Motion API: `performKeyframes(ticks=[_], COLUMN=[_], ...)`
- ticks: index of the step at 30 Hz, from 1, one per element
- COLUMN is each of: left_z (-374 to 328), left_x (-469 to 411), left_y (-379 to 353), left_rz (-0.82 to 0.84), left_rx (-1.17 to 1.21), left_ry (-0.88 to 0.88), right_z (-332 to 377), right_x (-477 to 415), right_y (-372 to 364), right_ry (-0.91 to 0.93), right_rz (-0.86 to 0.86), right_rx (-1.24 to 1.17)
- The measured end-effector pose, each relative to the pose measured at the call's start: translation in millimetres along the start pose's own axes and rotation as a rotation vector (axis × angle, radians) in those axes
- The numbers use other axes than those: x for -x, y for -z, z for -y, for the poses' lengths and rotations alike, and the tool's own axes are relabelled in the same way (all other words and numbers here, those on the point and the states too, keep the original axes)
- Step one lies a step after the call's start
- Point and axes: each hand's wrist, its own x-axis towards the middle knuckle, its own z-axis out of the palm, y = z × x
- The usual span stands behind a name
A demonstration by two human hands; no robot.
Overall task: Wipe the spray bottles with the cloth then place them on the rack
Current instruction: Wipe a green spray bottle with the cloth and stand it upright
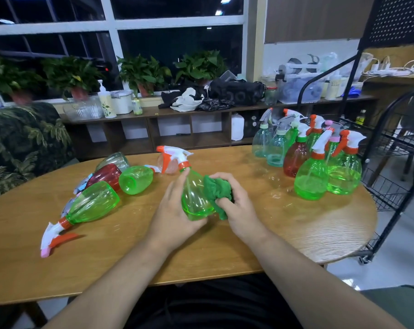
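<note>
The left hand [175, 210] grips a green bottle [194, 200] over the middle of the table [320, 222]. Its fingers curl round the bottle's left side and the forefinger reaches up to the neck. The bottle tilts, base toward the person and white-and-orange trigger head [177, 157] pointing away and to the left.

The right hand [237, 205] is closed tight on a bunched green cloth [216, 188], fingers folded over it, and holds the cloth against the bottle's right side. Cloth and bottle touch. Whether the bottle's base rests on the table cannot be told.

Toward the table's left edge are the lying bottles [92, 205], green, red and clear, on their sides and close together. Near the right edge are the upright bottles [312, 176], packed in a cluster. The black wire rack [391, 162] stands just beside that right edge.
</note>
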Motion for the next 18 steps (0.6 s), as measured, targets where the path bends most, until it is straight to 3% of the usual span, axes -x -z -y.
performKeyframes(ticks=[9, 18], left_z=[2, -14], left_x=[-3, 2], left_y=[8, 14], left_rz=[-0.171, 0.025], left_rx=[0.106, 0.31], left_ry=[0.144, 0.037], right_z=[3, 1], right_x=[-1, -5], right_y=[-5, -6], right_ry=[-0.109, -0.511], right_rz=[0.007, -0.081], right_rx=[-0.129, -0.584])
